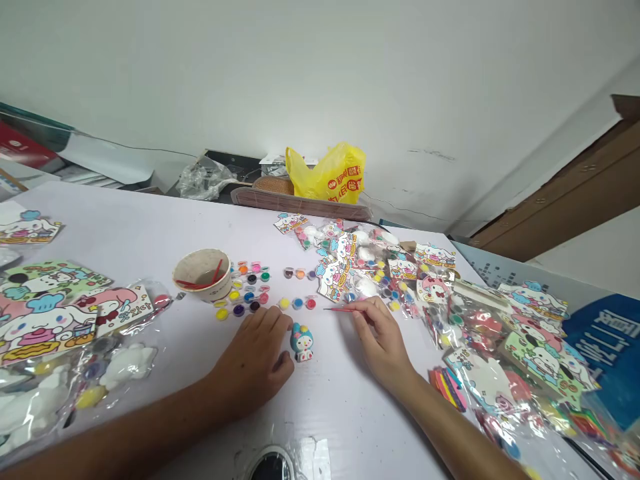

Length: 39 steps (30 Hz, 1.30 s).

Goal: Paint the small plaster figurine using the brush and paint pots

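Note:
My right hand (376, 333) pinches a thin red paintbrush (343, 309), its dark tip pointing left over the white table (345, 413). Palm down, my left hand (260, 353) rests on the table with fingers loosely bent, the thumb apart and nothing visible in it. Just right of that hand is a small painted figurine (302, 341) with a light blue hood, a white face and a yellow spot; neither hand grips it. Beyond the left fingertips are several small paint pots (246, 298). A short strip of pots (298, 303) lies between the hands.
A paper cup (204, 275) of murky water with red sticks in it stands left of the pots. Bagged craft kits (125, 363) cover the left side; more packets (367, 267) spread across the right. A tape roll (273, 463) sits at the front, a yellow bag (327, 175) behind.

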Motion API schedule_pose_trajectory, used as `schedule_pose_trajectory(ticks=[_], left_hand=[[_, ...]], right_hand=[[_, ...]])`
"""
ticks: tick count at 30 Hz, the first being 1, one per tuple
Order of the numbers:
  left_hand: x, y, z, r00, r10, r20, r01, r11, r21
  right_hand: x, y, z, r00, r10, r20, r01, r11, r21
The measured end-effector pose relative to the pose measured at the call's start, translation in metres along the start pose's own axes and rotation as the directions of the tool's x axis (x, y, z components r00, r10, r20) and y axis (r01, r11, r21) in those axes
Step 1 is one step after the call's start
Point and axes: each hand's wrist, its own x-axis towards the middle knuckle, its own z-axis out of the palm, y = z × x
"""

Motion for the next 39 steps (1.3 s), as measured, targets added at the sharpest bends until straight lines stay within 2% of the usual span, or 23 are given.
schedule_pose_trajectory(ticks=[3, 6, 13, 19, 24, 32, 39], left_hand=[[0.0, 0.001, 0.0, 1.0, -0.007, -0.007, 0.007, 1.0, -0.008], [0.001, 0.003, -0.002, 0.999, -0.033, 0.013, 0.033, 0.999, -0.014], [0.0, 0.002, -0.002, 0.998, -0.049, 0.042, 0.051, 0.997, -0.053], [0.0, 0.001, -0.001, 0.998, -0.053, 0.026, 0.054, 0.997, -0.054], [0.0, 0.001, -0.001, 0.998, -0.054, 0.035, 0.056, 0.997, -0.052], [0.0, 0.002, -0.001, 0.996, -0.071, 0.058, 0.075, 0.994, -0.073], [0.0, 0.006, -0.005, 0.999, 0.045, -0.03, -0.047, 0.997, -0.065]], right_hand=[[0.018, 0.002, 0.011, 0.976, -0.219, 0.0, 0.218, 0.971, -0.1], [0.026, 0.006, 0.017, 0.947, -0.32, 0.02, 0.319, 0.937, -0.144], [0.023, 0.015, 0.018, 0.969, -0.234, 0.078, 0.245, 0.946, -0.213], [0.026, 0.013, 0.019, 0.973, -0.199, 0.113, 0.218, 0.957, -0.192], [0.025, 0.011, 0.019, 0.973, -0.206, 0.103, 0.222, 0.959, -0.178], [0.026, 0.012, 0.018, 0.971, -0.212, 0.106, 0.234, 0.936, -0.263], [0.027, 0.011, 0.018, 0.971, -0.219, 0.102, 0.239, 0.928, -0.287]])
